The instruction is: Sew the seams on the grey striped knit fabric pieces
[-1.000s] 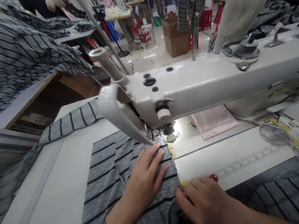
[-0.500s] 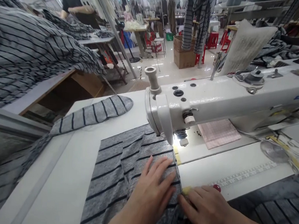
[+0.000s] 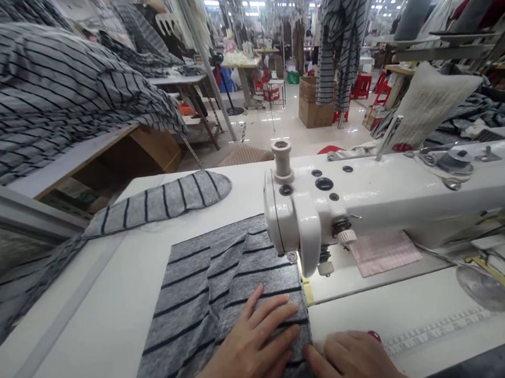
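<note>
A grey knit fabric piece with dark stripes lies on the white table, creased near its middle, with its right edge running under the head of a white sewing machine. My left hand rests flat on the fabric near that edge, fingers stretched forward and slightly apart. Beside it on the right, my right hand has its fingers curled, thumb and forefinger at the fabric's near right edge. The needle area is mostly hidden behind the machine head.
Another striped strip lies on the table's far left. A pink cloth sits under the machine arm. A printed ruler scale and a red round object are to the right. Striped cloth is heaped at left; a person stands behind.
The camera view has shifted, so the machine and hands appear lower and farther right. Both hands stay at the fabric's edge. The person behind now holds up striped cloth.
</note>
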The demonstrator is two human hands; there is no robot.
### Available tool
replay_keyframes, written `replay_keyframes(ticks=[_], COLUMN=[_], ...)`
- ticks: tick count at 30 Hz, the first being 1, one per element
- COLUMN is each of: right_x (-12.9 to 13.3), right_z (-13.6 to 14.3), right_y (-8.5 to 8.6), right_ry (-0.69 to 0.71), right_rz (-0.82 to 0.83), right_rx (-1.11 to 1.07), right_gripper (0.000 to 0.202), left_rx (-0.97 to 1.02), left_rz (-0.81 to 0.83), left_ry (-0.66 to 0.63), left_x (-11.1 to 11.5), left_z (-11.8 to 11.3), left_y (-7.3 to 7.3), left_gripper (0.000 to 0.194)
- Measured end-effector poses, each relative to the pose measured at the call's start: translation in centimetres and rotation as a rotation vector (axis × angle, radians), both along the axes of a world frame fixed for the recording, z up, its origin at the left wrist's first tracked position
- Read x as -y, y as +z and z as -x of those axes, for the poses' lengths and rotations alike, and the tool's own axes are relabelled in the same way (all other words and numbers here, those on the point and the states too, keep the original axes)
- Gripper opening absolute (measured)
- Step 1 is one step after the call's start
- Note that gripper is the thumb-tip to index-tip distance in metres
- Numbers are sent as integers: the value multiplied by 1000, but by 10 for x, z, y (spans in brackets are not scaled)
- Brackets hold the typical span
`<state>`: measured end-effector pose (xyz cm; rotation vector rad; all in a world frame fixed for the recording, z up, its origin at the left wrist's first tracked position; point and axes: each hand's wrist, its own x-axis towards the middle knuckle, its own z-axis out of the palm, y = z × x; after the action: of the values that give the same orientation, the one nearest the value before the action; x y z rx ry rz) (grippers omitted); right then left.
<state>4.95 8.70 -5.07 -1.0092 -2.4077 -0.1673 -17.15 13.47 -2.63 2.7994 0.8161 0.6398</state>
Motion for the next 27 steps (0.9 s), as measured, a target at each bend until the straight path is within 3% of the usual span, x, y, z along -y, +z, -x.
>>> replay_keyframes(ticks=[7, 14, 22, 25, 27], right_x=[-24, -44, -70, -79, -85], right_z=[0, -8, -7, -7, -8], right_y=[5, 8, 19, 13, 1], right_ry=[48, 111, 47, 39, 24], right_rz=[57, 198, 39, 2, 77], right_rx=[38, 212, 293, 273, 228], right_gripper=[27, 28, 36, 40, 36], left_rx=[21, 16, -37, -46, -38], left_rz=[11, -40, -156, -177, -198], left_ry=[-3, -8, 7, 9, 8], left_x=[-24, -45, -69, -81, -89], left_z=[-1, -2, -5, -6, -5], left_y=[7, 4, 7, 1, -5], left_gripper=[24, 26, 20, 18, 18])
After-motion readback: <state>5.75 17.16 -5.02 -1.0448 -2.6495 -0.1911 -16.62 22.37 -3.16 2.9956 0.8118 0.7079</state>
